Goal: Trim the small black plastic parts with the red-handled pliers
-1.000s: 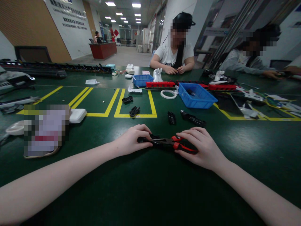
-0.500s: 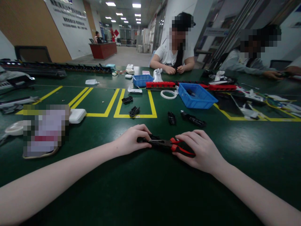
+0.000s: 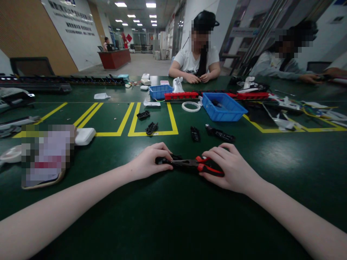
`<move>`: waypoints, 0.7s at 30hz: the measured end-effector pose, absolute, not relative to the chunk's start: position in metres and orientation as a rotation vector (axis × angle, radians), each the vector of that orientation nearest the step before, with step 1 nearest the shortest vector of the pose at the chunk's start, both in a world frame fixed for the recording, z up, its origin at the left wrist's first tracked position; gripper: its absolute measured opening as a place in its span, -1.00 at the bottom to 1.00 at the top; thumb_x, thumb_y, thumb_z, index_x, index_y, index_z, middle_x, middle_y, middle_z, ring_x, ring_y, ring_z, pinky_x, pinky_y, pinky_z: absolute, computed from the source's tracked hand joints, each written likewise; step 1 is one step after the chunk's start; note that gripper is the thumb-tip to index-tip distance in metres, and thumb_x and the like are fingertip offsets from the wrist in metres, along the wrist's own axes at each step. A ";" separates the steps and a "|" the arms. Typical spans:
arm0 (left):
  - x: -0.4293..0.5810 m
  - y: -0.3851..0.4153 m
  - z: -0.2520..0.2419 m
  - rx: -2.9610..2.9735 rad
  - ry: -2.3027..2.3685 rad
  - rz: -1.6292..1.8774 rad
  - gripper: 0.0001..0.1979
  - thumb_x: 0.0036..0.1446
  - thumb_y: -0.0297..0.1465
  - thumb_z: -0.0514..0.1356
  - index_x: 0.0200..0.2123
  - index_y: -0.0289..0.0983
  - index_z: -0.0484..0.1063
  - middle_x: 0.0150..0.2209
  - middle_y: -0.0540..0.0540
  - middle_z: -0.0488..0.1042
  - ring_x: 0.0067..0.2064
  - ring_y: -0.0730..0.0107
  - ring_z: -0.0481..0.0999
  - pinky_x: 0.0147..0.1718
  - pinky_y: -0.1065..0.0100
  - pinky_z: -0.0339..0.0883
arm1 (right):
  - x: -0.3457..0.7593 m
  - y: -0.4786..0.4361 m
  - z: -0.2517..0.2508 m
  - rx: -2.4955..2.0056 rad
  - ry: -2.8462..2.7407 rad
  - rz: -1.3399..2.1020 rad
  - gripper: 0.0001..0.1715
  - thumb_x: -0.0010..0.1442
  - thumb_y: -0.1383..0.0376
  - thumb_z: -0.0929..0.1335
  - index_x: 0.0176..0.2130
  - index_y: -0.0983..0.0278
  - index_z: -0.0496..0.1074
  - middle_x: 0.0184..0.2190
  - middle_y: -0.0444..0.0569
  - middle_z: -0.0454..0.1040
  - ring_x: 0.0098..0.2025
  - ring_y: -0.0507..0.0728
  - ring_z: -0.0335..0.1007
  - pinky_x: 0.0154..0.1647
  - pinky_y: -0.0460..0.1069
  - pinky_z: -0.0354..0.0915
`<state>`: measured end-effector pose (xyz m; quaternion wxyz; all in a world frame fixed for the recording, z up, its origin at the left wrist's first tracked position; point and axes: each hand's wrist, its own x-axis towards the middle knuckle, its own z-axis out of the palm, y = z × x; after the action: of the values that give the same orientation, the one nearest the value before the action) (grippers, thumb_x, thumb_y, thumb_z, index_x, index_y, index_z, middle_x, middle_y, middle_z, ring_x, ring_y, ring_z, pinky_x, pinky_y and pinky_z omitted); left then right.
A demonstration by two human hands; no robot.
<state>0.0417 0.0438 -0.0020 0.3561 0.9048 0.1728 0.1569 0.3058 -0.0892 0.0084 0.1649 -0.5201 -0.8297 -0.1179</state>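
My right hand (image 3: pixel 226 164) is closed around the red-and-black handles of needle-nose pliers (image 3: pixel 193 163), whose long jaws point left. In my left hand (image 3: pixel 151 159), fingers and thumb pinch a small black part (image 3: pixel 160 160) that is mostly hidden. The plier tips reach this part beside my left fingertips; whether the jaws grip it I cannot tell. Just beyond my hands lie a short black plastic piece (image 3: pixel 195 134) and a longer black piece (image 3: pixel 221 133). Two more black parts, one nearer (image 3: pixel 151 128) and one farther (image 3: pixel 143 115), rest inside a yellow-taped rectangle.
A blue bin (image 3: pixel 224 112) holding dark parts stands ahead, with a smaller blue bin (image 3: pixel 160 92) behind it. A white ring (image 3: pixel 191 106) lies between. To my left are a phone (image 3: pixel 50 155) and a white case (image 3: pixel 85 136). Across the green table sits a person (image 3: pixel 196 63).
The view has shifted slightly, so the background sits a little further left. My hands keep the same hold on the pliers and the black part.
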 end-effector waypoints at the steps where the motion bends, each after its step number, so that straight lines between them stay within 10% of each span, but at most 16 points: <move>1: 0.042 0.044 -0.002 2.341 0.443 0.403 -0.85 0.15 -0.32 0.30 -0.24 -0.26 0.54 -0.10 -0.11 0.42 -0.06 0.27 0.46 -0.06 0.17 0.39 | 0.306 -0.089 0.008 -1.479 -2.363 -0.343 -0.58 0.18 0.07 0.36 -0.10 0.32 0.39 -0.23 0.07 0.53 -0.22 0.19 0.44 -0.02 0.19 0.19; 21: 0.038 0.039 -0.009 2.694 0.263 0.567 -0.79 0.27 -0.46 0.16 -0.03 -0.27 0.43 0.11 -0.16 0.43 0.15 0.20 0.41 0.08 0.07 0.42 | 0.310 -0.088 0.005 -1.497 -2.366 -0.360 -0.58 0.19 0.06 0.35 -0.10 0.31 0.40 -0.22 0.05 0.52 -0.20 0.19 0.43 0.01 0.17 0.14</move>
<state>0.0385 0.0390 -0.0090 0.1868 0.9570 0.0933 0.2015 0.3102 -0.0884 0.0050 0.1589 -0.5235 -0.8275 -0.1261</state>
